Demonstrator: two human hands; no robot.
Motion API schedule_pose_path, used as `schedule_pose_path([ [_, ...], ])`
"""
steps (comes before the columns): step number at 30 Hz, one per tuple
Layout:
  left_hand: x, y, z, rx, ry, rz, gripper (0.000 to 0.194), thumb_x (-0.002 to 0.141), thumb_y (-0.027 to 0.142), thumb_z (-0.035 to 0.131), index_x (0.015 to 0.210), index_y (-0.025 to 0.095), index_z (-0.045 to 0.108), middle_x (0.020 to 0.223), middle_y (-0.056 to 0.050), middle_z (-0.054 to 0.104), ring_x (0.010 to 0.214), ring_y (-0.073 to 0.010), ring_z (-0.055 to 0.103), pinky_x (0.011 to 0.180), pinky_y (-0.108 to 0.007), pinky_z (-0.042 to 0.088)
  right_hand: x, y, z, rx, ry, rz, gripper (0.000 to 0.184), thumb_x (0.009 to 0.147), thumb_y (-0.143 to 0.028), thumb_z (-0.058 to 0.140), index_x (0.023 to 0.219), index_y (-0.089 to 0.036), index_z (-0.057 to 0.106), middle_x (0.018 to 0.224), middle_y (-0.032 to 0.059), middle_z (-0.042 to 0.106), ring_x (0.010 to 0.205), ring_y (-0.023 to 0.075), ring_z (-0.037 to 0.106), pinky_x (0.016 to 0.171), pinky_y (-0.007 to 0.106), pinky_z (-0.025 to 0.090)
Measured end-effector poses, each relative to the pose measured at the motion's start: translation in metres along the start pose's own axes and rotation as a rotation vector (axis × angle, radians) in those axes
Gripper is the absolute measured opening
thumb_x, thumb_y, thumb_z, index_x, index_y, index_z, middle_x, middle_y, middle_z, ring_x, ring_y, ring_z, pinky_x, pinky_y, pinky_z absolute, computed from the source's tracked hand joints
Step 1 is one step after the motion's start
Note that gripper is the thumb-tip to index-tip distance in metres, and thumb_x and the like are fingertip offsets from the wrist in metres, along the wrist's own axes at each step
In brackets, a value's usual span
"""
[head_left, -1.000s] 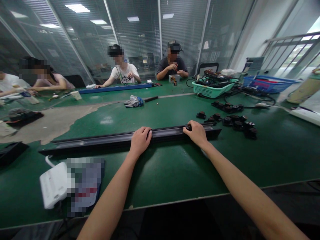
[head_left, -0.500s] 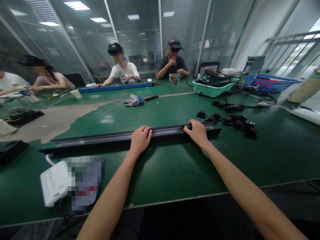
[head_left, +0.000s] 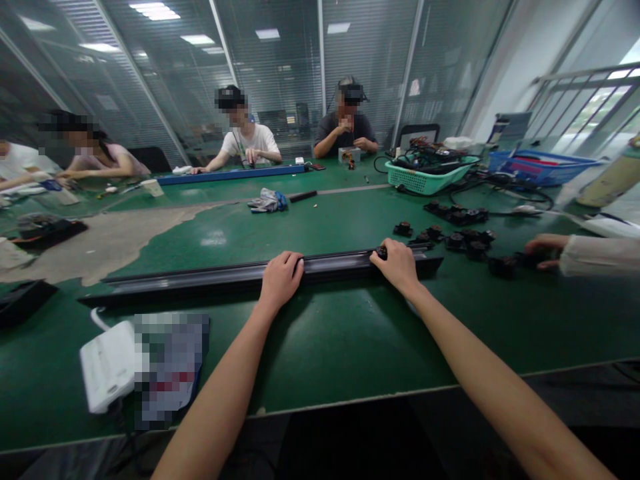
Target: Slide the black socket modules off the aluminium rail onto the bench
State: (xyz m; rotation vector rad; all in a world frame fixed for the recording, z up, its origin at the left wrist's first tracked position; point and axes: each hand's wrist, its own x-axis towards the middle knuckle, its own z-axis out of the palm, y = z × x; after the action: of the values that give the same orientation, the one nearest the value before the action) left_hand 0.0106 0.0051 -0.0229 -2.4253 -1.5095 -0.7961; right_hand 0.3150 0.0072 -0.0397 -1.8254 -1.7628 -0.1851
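Observation:
A long black metal rail [head_left: 200,283] with a channel along it lies across the green table before me. My left hand [head_left: 281,279] is closed around the rail near its middle, thumb on the near side. Toward the rail's right end, my right hand [head_left: 399,265] grips a small black part [head_left: 381,253] at the channel; the fingers hide most of it. Several similar small black parts [head_left: 467,241] lie loose beyond the rail's right end.
A co-worker's hand [head_left: 545,250] reaches in from the right by the black parts. Behind stand a green basket [head_left: 425,180] of cables and a blue basket [head_left: 550,175]. Gloves [head_left: 269,201] lie farther back; a white power adapter [head_left: 107,365] sits at the near left. Other people sit opposite.
A co-worker's hand in a pale sleeve has come in from the right to the loose black parts. My right hand has shifted very slightly right; my left hand stays put.

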Motion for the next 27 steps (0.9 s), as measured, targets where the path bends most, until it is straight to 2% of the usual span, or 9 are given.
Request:
schedule_pose_path([
  [18,0.0006,0.0002,-0.0008,0.01,-0.001,0.002,0.03,0.103,0.032,0.039,0.113,0.019,0.065,0.111,-0.009,0.068,0.103,-0.0234,0.064,0.092,-0.036,0.049,0.0039,0.0063,0.0004,0.028,-0.016,0.025,0.018,0.085,-0.036,0.052,0.086,-0.019,0.057,0.091,0.0122,0.067,0.086,0.0262,0.056,0.077,0.035,0.034],
  [27,0.0,0.0002,-0.0002,0.006,0.0,0.004,0.03,0.103,0.032,0.038,0.113,0.021,0.065,0.111,-0.008,0.068,0.103,-0.0232,0.063,0.092,-0.036,0.048,0.0018,0.0055,0.0003,0.048,-0.008,0.102,0.022,0.084,-0.04,0.053,0.088,-0.019,0.057,0.095,0.0111,0.07,0.091,0.0273,0.057,0.08,0.037,0.029],
])
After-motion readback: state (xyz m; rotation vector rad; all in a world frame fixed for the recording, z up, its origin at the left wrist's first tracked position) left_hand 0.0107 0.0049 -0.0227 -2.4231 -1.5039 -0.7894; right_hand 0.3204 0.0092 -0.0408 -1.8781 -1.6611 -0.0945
